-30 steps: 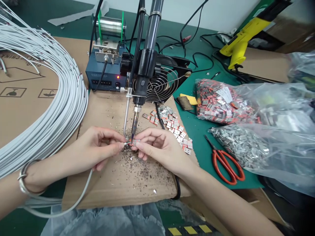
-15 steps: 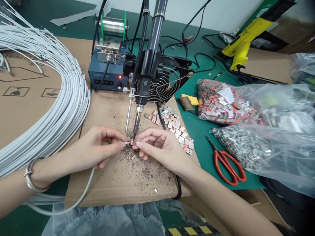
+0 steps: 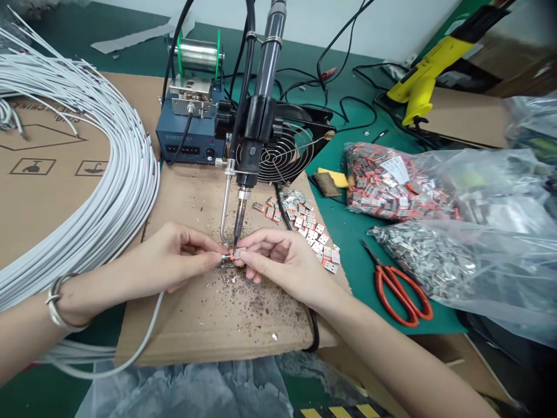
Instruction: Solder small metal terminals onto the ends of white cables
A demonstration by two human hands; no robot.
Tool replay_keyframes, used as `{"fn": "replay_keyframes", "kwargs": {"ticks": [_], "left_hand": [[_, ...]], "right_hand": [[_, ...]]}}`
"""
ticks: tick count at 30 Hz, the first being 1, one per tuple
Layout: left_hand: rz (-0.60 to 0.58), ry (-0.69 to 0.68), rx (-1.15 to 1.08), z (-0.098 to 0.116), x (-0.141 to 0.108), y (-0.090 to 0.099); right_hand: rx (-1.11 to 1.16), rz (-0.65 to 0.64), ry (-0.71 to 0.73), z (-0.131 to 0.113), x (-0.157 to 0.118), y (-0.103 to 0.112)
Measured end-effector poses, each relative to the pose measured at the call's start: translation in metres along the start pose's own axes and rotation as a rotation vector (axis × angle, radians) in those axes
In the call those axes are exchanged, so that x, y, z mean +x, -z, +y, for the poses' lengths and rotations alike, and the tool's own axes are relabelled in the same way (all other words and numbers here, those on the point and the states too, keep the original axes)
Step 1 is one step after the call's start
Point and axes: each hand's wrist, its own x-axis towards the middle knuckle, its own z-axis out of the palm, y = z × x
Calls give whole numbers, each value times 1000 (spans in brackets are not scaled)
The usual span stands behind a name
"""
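Observation:
My left hand point(image 3: 187, 258) pinches the end of a white cable point(image 3: 152, 331), which trails down from under the palm. Between thumb and fingers, my right hand point(image 3: 272, 258) grips a small metal connector point(image 3: 239, 252) with an orange-red part. The cable's end and the connector meet beneath the tip of a soldering iron point(image 3: 238, 223) held upright on a stand. Beside the iron, a thin metal tube point(image 3: 225, 212) comes down to the same spot. Whether the iron's tip touches the joint is too small to tell.
Loose connectors point(image 3: 311, 226) lie right of the iron on the cardboard point(image 3: 195, 325). A fan point(image 3: 287, 151) and a blue solder feeder point(image 3: 187, 136) stand behind. White cables point(image 3: 126, 168) are coiled left. Rightward are red-handled scissors point(image 3: 402, 293), bags of metal parts point(image 3: 430, 261) and a yellow tool point(image 3: 422, 81).
The red light on the blue feeder has gone out. The whole view has shifted slightly. Both hands keep nearly the same hold under the iron, and the connector now shows a brighter metal face.

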Motion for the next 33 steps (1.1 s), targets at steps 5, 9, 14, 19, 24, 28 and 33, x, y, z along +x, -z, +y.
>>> {"fn": "replay_keyframes", "kwargs": {"ticks": [5,9,14,19,24,28,33], "left_hand": [[23,29,-14,-2,1,0],[27,20,-11,-1,1,-1],[31,31,-37,0,-1,-2],[27,45,-51,4,-3,-3],[36,61,-47,6,-3,-4],[15,57,-44,6,-3,-3],[5,48,-51,7,-5,-3]], "right_hand": [[16,4,-10,-1,0,0],[19,15,-36,-2,0,0],[28,9,-42,-2,-1,1],[72,-8,-45,-1,-1,1],[104,-6,-50,-2,0,0],[106,-14,-48,-3,-1,0],[80,-5,-48,-4,-1,1]]}}
